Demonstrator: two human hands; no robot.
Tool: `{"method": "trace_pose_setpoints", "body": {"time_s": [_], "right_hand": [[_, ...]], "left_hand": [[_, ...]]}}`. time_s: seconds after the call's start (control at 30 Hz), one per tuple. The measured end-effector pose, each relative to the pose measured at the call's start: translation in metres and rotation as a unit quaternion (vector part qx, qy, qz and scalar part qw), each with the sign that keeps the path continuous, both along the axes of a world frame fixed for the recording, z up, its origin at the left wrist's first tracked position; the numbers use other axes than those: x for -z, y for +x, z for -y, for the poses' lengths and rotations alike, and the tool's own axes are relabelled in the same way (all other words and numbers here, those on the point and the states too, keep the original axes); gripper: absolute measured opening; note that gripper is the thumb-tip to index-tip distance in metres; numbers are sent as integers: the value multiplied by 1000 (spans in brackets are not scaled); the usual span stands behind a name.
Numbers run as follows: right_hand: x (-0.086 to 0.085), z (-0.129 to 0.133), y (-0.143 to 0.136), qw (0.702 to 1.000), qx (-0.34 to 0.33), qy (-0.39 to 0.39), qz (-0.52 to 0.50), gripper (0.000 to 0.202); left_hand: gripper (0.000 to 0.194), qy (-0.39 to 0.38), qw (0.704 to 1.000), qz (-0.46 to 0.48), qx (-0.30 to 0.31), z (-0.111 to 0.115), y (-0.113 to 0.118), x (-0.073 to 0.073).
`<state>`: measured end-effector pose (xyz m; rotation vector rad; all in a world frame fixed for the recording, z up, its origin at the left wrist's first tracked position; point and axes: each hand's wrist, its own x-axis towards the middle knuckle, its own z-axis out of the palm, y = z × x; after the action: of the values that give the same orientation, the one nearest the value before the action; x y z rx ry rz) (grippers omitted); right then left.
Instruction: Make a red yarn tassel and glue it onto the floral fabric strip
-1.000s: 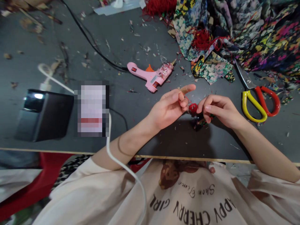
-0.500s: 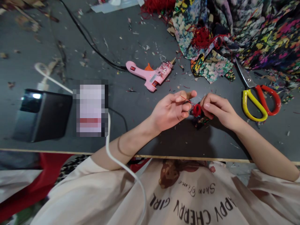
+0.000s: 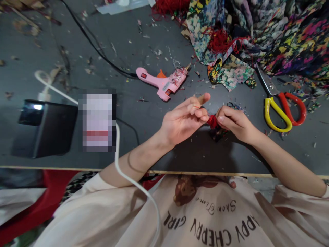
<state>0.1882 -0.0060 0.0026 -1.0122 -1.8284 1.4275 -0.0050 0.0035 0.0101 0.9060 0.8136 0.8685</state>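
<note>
Thread bundle: right fingers pinching, left fingers parted.

Gray table with pink glue gun

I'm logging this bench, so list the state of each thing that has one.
Scissors: closed, lying flat
Glue gun: on its side, corded
Dark box: light on, white cable plugged in
Pixelated device: state unreadable
Patterned fabric: crumpled
Left hand: fingers curled, red thread across them
Right hand: pinching red bundle
</note>
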Motion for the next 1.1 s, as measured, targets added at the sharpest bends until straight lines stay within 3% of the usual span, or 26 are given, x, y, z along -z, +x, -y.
{"method": "trace_pose_setpoints", "body": {"time_s": [0.23, 0.43, 0.6, 0.83, 0.97, 1.1], "right_hand": [[-1, 0, 1, 999, -21, 27, 37, 39], [0, 1, 1, 999, -14, 28, 16, 37], [-1, -1, 5, 988, 50, -72, -128, 25], [-2, -9, 14, 946, 174, -89, -257, 23], [-2, -11, 18, 949, 192, -63, -240, 24], [-2, -10, 23, 968, 167, 30, -183, 27]], "left_hand": [[51, -36, 998, 44, -13, 2, 1, -2], [47, 16, 999, 30, 9, 0, -3, 1], [47, -12, 995, 96, -4, -10, -6, 0], [24, -12, 992, 102, -71, -14, -3, 2], [19, 30, 992, 72, -94, -14, -1, 6], [19, 58, 992, 54, -103, -13, -1, 8]]}}
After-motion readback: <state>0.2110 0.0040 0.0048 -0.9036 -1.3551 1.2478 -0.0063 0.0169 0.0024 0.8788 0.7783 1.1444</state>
